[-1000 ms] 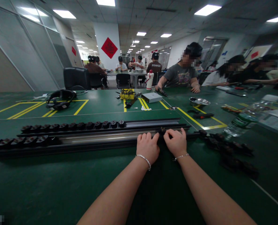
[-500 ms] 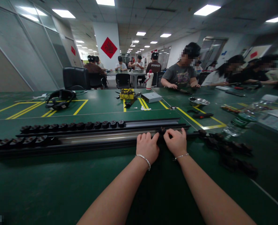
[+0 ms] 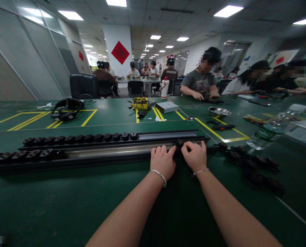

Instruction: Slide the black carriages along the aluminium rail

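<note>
Two long black rails [image 3: 116, 156] with shiny strips inside lie side by side across the table. Between my hands a small black socket-like block [image 3: 179, 143] sits at the right part of the nearer rail. My left hand [image 3: 163, 160] is closed over the rail's near edge, its thumb against the block's left side. On the other side, my right hand [image 3: 195, 156] pinches at the block with thumb and forefinger; the fingertips partly hide it. Rows of similar black blocks [image 3: 46, 154] fill the left parts of both rails.
Loose dark blocks [image 3: 256, 163] lie to the right, near a water bottle [image 3: 264, 135]. Farther back are a metal bowl [image 3: 219, 111], a black-and-red tool [image 3: 223, 127], a white box [image 3: 166, 107], a yellow item with cables [image 3: 139, 103] and a black headset [image 3: 66, 109]. A co-worker [image 3: 200, 82] sits opposite.
My right hand has shifted very slightly right, and a little more of the small block shows between my hands. The co-worker opposite has moved their hands.
</note>
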Action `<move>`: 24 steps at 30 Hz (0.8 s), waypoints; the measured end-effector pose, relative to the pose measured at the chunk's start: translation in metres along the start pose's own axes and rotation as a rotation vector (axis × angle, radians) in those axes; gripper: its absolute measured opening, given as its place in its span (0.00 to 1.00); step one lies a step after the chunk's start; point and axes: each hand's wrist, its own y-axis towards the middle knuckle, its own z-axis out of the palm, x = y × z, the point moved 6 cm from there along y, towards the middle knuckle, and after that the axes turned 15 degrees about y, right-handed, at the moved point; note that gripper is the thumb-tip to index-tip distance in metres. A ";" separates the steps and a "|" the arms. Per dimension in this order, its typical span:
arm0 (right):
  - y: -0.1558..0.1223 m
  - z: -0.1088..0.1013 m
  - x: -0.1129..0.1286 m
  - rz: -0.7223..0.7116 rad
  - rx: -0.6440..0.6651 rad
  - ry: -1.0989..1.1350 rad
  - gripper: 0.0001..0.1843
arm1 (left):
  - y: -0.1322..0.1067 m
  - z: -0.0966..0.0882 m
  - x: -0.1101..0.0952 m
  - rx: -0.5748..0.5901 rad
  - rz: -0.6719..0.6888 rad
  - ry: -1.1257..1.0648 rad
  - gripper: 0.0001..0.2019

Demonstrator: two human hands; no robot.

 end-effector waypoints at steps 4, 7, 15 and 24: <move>0.000 -0.001 0.000 -0.006 -0.009 -0.009 0.12 | 0.000 0.001 0.000 -0.008 0.005 0.000 0.23; 0.000 0.000 -0.001 -0.020 -0.009 0.000 0.12 | -0.001 0.002 -0.001 -0.011 0.002 0.003 0.24; 0.000 0.000 0.000 -0.032 -0.022 0.015 0.11 | 0.000 0.000 -0.003 -0.012 -0.035 0.017 0.23; 0.000 0.000 0.000 -0.029 -0.053 0.022 0.11 | 0.005 -0.003 -0.024 -0.088 0.005 0.030 0.15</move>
